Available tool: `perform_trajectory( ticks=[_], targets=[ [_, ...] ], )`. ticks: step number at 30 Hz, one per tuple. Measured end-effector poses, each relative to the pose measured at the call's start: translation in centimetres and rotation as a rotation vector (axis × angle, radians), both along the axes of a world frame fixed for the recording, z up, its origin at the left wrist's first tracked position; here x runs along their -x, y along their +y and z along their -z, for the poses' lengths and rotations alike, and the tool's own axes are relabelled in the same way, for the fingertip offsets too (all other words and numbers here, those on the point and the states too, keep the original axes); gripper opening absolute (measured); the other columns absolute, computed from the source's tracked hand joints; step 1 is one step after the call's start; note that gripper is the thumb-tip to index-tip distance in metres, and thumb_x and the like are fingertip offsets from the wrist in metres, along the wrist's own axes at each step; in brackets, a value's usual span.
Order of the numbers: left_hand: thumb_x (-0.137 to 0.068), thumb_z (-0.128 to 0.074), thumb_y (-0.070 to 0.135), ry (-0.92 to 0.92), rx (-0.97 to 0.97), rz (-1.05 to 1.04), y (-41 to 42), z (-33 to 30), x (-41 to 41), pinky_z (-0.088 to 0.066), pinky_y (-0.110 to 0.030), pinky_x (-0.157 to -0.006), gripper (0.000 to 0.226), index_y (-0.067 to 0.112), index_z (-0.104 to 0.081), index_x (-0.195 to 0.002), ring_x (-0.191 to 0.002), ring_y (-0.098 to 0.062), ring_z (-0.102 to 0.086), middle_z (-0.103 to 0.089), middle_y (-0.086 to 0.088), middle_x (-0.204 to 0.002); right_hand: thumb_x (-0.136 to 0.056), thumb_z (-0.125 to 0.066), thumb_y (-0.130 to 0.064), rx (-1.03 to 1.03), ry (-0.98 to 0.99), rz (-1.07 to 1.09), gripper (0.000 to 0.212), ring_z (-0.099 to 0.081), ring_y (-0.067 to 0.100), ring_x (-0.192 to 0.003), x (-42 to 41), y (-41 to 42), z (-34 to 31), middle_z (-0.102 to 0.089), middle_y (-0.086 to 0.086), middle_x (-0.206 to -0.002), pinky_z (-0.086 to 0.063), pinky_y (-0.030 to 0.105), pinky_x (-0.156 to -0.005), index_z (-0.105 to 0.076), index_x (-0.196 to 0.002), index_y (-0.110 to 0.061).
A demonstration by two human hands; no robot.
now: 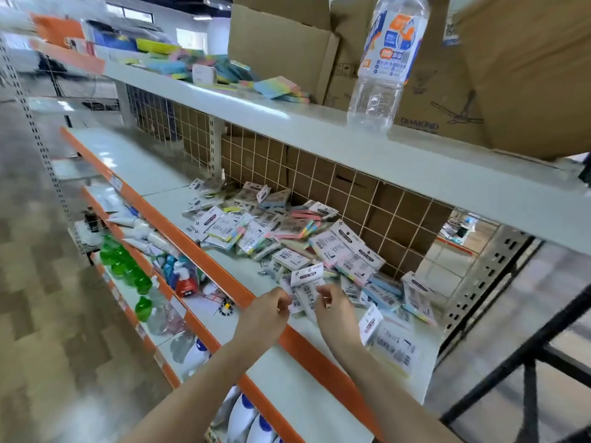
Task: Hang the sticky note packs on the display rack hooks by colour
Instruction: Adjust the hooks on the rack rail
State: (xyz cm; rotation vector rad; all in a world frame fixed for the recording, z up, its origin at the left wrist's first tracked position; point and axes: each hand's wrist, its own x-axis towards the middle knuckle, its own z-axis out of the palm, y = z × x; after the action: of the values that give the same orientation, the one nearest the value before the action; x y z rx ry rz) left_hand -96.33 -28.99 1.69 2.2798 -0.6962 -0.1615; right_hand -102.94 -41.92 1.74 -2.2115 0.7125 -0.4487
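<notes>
On the middle shelf (166, 174), against the wire grid back panel (319, 177), a loose heap of sticky note packs (271, 231) lay spread in mixed colours, pink, yellow, blue and green jumbled together, most with their white header cards showing. Both hands were at the front of the heap. The left hand (271, 306) and the right hand (331, 303) each pinched a side of one pack (305, 287), holding it just above the shelf with its header card upright; its colour was hard to tell through the printed wrapper.

No hooks were visible on the grid, and no pack hung anywhere in view, so by my reading the task was at its very start: one pack picked up, everything else still unsorted. More packs lay apart to the right, near the shelf's end (393, 343). Sorting by colour and hanging the whole heap remained.

Above, the upper shelf (287, 116) carried stacked pastel note pads (278, 87), cardboard boxes (447, 75) and a clear water bottle (383, 65).
</notes>
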Motion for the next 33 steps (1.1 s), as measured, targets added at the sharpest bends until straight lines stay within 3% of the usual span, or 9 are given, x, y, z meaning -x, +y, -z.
perform_trajectory(
  ticks=[2, 5, 9, 14, 20, 23, 25, 28, 33],
  targets=[
    [-0.092, -0.043, 0.007, 0.007, 0.018, -0.013, -0.2, 0.4, -0.9, -0.038, -0.026, -0.064, 0.023, 0.017, -0.060, -0.102, -0.078, -0.015, -0.053, -0.065, 0.000, -0.099, -0.096, -0.046, -0.022, 0.010, 0.020, 0.010, 0.024, -0.059, 0.019, -0.097, -0.8, -0.2, 0.8, -0.057, 0.002, -0.121, -0.048, 0.030, -0.081, -0.056, -0.118, -0.018],
    [-0.093, -0.042, 0.007, -0.012, 0.045, -0.008, -0.6, 0.7, -2.7, -0.044, -0.026, -0.074, 0.022, 0.017, -0.059, -0.104, -0.091, -0.017, -0.058, -0.063, 0.002, -0.102, -0.096, -0.047, -0.021, 0.051, 0.020, 0.034, 0.024, -0.056, 0.016, -0.095, -2.4, -0.7, 1.1, -0.055, 0.002, -0.123, -0.044, 0.028, -0.076, -0.055, -0.119, -0.017],
    [-0.094, -0.048, 0.019, -0.102, 0.058, 0.017, -2.2, 1.0, -5.5, -0.048, -0.034, -0.076, 0.014, 0.019, -0.056, -0.106, -0.094, -0.018, -0.058, -0.060, 0.001, -0.101, -0.096, -0.047, -0.020, 0.116, -0.017, 0.069, 0.026, -0.054, 0.020, -0.110, -4.6, -1.5, 0.6, -0.050, 0.001, -0.124, -0.049, 0.036, -0.087, -0.053, -0.122, -0.018],
    [-0.094, -0.051, 0.039, -0.173, -0.009, 0.088, -4.8, 0.9, -7.4, -0.045, -0.029, -0.082, 0.038, 0.018, -0.044, -0.125, -0.107, -0.020, -0.050, -0.049, -0.003, -0.117, -0.095, -0.048, -0.020, 0.179, -0.025, 0.161, 0.026, -0.058, 0.027, -0.104, -7.4, -2.6, -0.9, -0.041, -0.005, -0.118, -0.051, 0.046, -0.087, -0.051, -0.121, -0.022],
    [-0.095, -0.051, 0.037, -0.254, -0.088, 0.211, -6.4, 3.1, -9.5, -0.039, -0.030, -0.090, 0.034, 0.017, -0.052, -0.122, -0.118, -0.023, -0.040, -0.049, -0.004, -0.122, -0.097, -0.048, -0.031, 0.258, 0.234, 0.163, 0.051, -0.028, 0.026, -0.129, -9.8, -3.5, -1.9, -0.032, 0.009, -0.140, -0.031, 0.040, -0.109, -0.032, -0.141, -0.011],
    [-0.092, -0.058, 0.027, -0.210, 0.035, 0.288, -6.1, 4.5, -10.8, -0.039, -0.030, -0.085, 0.023, 0.012, -0.063, -0.108, -0.108, -0.026, -0.047, -0.056, -0.005, -0.110, -0.100, -0.041, -0.028, 0.386, 0.358, 0.144, 0.050, -0.027, 0.030, -0.130, -10.3, -3.0, -2.0, -0.030, 0.012, -0.141, -0.026, 0.040, -0.110, -0.027, -0.143, -0.007],
    [-0.087, -0.066, 0.020, -0.156, 0.153, 0.315, -5.8, 5.2, -11.6, -0.039, -0.025, -0.075, 0.012, 0.009, -0.066, -0.092, -0.095, -0.024, -0.051, -0.057, -0.003, -0.095, -0.100, -0.042, -0.024, 0.444, 0.338, 0.184, 0.046, -0.031, 0.032, -0.129, -10.7, -2.9, -1.2, -0.034, 0.014, -0.138, -0.028, 0.039, -0.106, -0.031, -0.140, -0.004],
    [-0.081, -0.069, 0.008, -0.127, 0.260, 0.343, -5.2, 5.9, -12.0, -0.034, -0.012, -0.068, 0.004, 0.008, -0.066, -0.080, -0.083, -0.017, -0.053, -0.054, 0.003, -0.084, -0.098, -0.045, -0.021, 0.382, 0.300, 0.322, 0.044, -0.037, 0.032, -0.125, -11.0, -2.7, 0.0, -0.038, 0.015, -0.132, -0.035, 0.037, -0.102, -0.033, -0.136, -0.002],
    [-0.075, -0.075, 0.006, -0.323, 0.305, 0.397, -4.5, 6.6, -11.5, -0.041, -0.023, -0.058, 0.015, 0.015, -0.063, -0.077, -0.081, -0.022, -0.056, -0.058, 0.002, -0.086, -0.095, -0.044, -0.009, 0.221, 0.134, 0.407, 0.040, -0.042, 0.032, -0.119, -11.1, -1.6, 1.6, -0.041, 0.018, -0.130, -0.039, 0.042, -0.101, -0.038, -0.133, -0.003]
  ],
)
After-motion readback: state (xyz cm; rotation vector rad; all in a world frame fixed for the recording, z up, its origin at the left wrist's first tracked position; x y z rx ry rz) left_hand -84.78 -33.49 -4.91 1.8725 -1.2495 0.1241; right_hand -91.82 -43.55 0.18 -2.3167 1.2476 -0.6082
